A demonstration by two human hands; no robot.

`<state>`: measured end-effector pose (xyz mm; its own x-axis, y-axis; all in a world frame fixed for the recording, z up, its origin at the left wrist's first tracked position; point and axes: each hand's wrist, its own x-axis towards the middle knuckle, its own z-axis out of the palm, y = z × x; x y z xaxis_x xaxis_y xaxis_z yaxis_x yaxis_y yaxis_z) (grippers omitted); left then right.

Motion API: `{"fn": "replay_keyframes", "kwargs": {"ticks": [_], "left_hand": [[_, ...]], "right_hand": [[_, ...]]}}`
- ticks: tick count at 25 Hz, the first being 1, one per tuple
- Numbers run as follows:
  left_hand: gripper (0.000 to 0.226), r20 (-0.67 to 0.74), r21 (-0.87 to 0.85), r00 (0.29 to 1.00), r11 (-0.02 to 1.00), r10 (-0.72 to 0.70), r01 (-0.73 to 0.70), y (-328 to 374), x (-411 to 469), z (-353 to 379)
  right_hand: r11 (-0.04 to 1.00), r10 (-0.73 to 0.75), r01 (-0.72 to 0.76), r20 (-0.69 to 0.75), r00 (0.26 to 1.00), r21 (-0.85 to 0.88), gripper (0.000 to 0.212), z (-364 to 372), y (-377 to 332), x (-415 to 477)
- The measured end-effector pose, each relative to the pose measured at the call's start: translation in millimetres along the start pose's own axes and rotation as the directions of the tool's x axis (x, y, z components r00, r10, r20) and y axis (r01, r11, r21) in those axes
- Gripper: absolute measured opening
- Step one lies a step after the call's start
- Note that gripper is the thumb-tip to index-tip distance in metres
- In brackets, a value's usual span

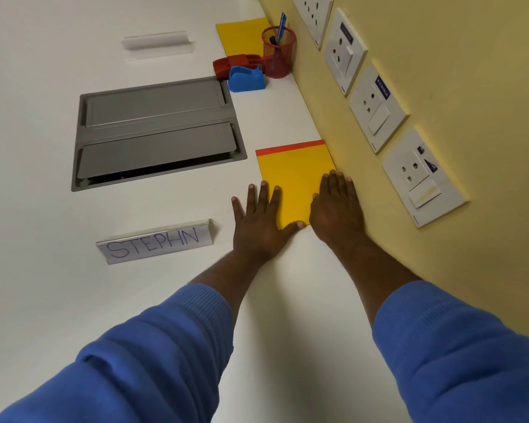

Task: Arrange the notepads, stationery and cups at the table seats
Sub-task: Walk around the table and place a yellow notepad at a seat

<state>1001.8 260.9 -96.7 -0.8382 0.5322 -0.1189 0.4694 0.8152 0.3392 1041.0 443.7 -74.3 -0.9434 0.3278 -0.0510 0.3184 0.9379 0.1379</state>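
Both hands lie flat, fingers (264, 195) straight and grasping nothing. The left hand (257, 222) presses the near-left corner of the flat yellow paper notepad with a red top strip (293, 178), and the right hand (336, 209) presses its wall-side edge. That pad looks nearly seated on the white worktop (58, 178). Well beyond the fingertips, a second yellow notepad (242, 33), a red wire-mesh pen holder (280, 56), a red stapler (229, 64) and a blue tape dispenser (246, 79) sit bunched, probably undistributed. No cups show; the far pad is partly hidden.

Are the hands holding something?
Nothing gripped. The left hand presses flat on the yellow notepad at its left edge, the right hand at its right edge.
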Motion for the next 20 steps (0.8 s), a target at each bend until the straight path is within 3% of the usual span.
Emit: {"fn": "replay_keyframes", "kwargs": {"ticks": [8,14,20], "left_hand": [[0.1,0.139,-0.168,0.989,0.986,0.044,-0.021,0,-35,-25],[0.095,0.09,-0.055,0.98,0.984,0.176,-0.172,1,-119,-49],[0.1,0.08,0.008,0.983,0.986,0.163,-0.165,-17,-201,-107]], "right_hand": [[0.971,0.034,-0.021,-0.048,0.998,0.238,0.081,-5,-13,-78],[0.951,0.025,-0.028,0.012,1.0,0.309,0.088,-35,-35,-159],[0.94,0.0,-0.002,0.006,1.0,0.341,0.093,-92,-75,-232]]}}
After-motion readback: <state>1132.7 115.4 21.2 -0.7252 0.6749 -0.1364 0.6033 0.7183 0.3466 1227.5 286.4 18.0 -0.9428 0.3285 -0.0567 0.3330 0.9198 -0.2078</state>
